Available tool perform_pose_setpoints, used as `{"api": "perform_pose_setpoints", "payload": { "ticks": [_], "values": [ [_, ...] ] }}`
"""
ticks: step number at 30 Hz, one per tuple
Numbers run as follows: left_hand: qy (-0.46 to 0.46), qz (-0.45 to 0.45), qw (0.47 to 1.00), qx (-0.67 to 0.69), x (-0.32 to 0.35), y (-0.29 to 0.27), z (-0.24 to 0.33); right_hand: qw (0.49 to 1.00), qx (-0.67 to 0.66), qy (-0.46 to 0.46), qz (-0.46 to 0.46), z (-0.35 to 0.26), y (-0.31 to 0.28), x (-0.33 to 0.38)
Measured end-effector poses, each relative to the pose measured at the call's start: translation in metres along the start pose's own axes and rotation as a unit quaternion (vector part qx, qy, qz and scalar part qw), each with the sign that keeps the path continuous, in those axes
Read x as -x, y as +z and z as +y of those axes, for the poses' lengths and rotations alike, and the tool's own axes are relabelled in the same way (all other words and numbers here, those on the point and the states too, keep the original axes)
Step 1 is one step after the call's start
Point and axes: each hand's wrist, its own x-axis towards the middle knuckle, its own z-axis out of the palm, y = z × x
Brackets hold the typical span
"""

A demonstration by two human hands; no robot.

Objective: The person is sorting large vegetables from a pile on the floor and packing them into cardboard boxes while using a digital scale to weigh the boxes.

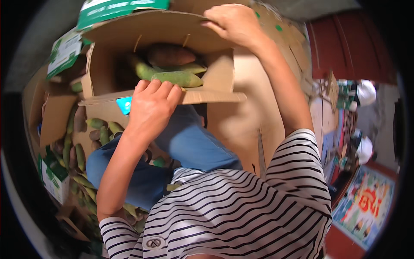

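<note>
Cardboard box of green mangoes: left hand gripped its near flap, right hand pinched its top flap.

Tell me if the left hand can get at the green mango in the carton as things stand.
Probably yes. The left hand grips the carton's front flap right beside the green mango, and the right hand holds the top flap up, leaving the opening free.

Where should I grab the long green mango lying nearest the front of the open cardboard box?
Grip the long green mango around its middle, coming from above. It lies sideways on top, its upper side bare, while the left hand and the brown cardboard box wall block the front.
</note>
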Motion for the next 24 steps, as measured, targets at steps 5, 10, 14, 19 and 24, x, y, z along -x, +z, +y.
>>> {"api": "perform_pose_setpoints", "payload": {
  "ticks": [5,10,14,19,24],
  "values": [
    [0.222,-0.082,0.969,0.075,-0.052,0.025,0.068,0.944,-0.019,0.324,-0.061,0.008,-0.072,0.187],
    [0.376,-0.116,0.919,0.031,-0.08,0.12,0.148,0.789,-0.049,0.611,-0.026,-0.064,-0.073,0.395],
    [0.317,-0.121,0.931,0.136,-0.084,0.123,0.176,0.68,-0.002,0.726,-0.104,-0.116,-0.054,0.518],
    [0.243,-0.164,0.937,0.189,-0.084,0.072,0.117,0.577,0.03,0.811,-0.09,-0.155,-0.074,0.579],
    [0.096,-0.18,0.956,0.213,-0.052,0.055,0.057,0.559,0.039,0.818,-0.129,-0.187,-0.096,0.627]
  ]
}}
